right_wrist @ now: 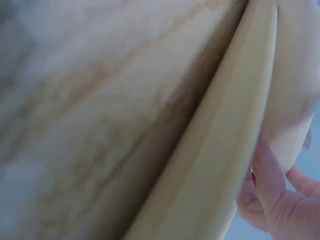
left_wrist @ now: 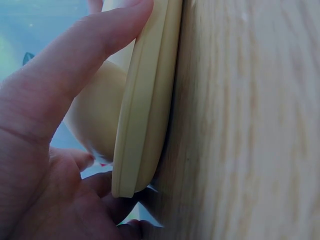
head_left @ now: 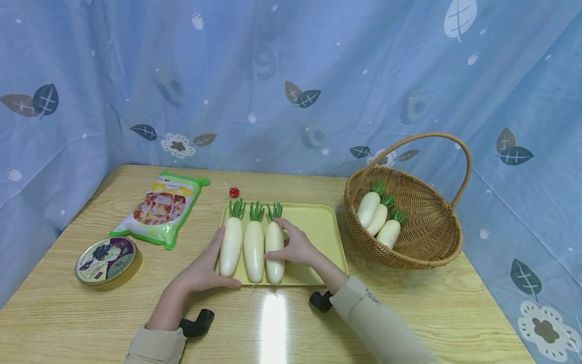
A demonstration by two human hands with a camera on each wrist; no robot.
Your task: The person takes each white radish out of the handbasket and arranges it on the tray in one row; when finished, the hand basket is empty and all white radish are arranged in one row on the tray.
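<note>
Three white radishes (head_left: 254, 247) with green tops lie side by side on a pale yellow tray (head_left: 318, 237), filling its left and middle part. My right hand (head_left: 295, 245) holds the rightmost radish (head_left: 275, 247), thumb across its front and fingers near the leafy end. At the tray's front left corner is my left hand (head_left: 200, 270), beside the leftmost radish (head_left: 231, 245). In the left wrist view the left thumb (left_wrist: 100, 42) presses on the tray rim (left_wrist: 142, 120), while the other fingers reach round the corner. The right wrist view shows right fingertips (right_wrist: 267, 162) against a radish.
A wicker basket (head_left: 423, 222) with a tall handle stands tilted at the right, holding three more radishes (head_left: 369, 208). On the left lie a green-edged food bag (head_left: 165, 207) and a round tin (head_left: 109, 260). Behind the tray sits a small red object (head_left: 234, 192).
</note>
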